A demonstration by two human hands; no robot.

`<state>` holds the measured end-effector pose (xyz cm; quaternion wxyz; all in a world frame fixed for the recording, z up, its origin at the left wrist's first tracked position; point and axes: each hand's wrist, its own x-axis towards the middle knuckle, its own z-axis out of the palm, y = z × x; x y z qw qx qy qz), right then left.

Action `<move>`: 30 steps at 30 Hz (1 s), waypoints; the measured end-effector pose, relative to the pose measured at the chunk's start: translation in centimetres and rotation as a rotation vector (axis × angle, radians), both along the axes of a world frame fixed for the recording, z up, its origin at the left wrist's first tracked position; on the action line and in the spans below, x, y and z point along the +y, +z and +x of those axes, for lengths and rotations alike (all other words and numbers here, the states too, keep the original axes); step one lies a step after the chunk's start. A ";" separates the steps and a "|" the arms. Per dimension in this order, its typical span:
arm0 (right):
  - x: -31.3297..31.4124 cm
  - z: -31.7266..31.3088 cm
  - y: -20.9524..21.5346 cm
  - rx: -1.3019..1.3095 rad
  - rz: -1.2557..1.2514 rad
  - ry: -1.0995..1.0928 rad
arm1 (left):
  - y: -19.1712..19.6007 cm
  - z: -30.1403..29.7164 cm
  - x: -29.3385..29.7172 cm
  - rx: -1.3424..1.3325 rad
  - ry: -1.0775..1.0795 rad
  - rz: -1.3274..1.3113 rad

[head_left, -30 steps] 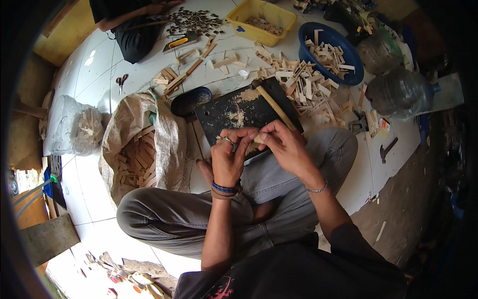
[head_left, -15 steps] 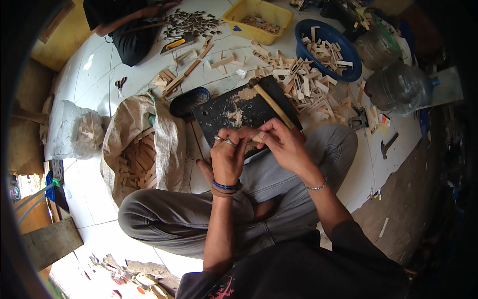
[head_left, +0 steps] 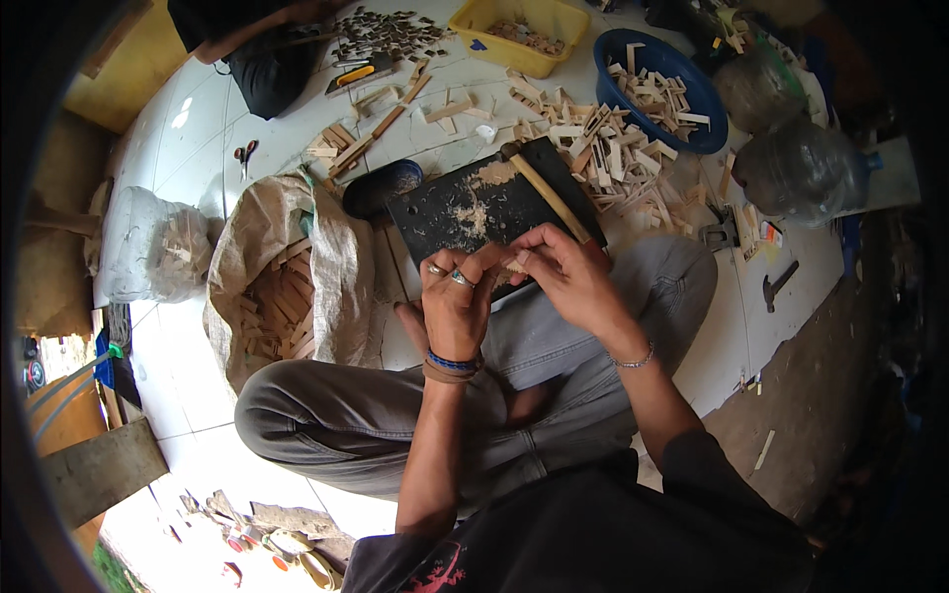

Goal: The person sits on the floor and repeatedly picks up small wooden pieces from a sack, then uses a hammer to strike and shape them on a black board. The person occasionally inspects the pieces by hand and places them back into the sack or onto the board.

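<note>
1. Two hands are meeting over my lap: I am pinching a small wood piece (head_left: 514,265) between the left hand (head_left: 457,301) and right hand (head_left: 568,282), both closed on it.
2. Beyond, the black board (head_left: 465,212) is carrying shavings and a hammer (head_left: 544,190); the blue basin (head_left: 654,89) is holding many cut pieces, the sack (head_left: 287,287) more blanks.
3. Since a second ago, the hands are barely shifting.

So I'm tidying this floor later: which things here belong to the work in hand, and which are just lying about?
In use:
left hand
right hand
small wood piece pinched between both
black board
hammer on the board

Lying about:
scissors
yellow tray
blue basin
sack of wood pieces
</note>
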<state>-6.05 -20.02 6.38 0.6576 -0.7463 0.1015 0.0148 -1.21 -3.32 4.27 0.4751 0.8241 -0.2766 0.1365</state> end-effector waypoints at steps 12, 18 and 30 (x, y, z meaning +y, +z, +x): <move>-5.7 1.1 -4.7 0.005 -1.182 -0.165 | -1.5 -0.5 -0.4 0.215 0.049 -0.113; -6.7 -0.7 -0.9 0.127 -0.958 -0.021 | -1.6 -0.6 -0.6 0.245 0.034 -0.169; -4.2 -10.6 7.4 -0.111 -0.952 0.171 | -1.6 -0.5 -0.4 0.104 0.033 -0.172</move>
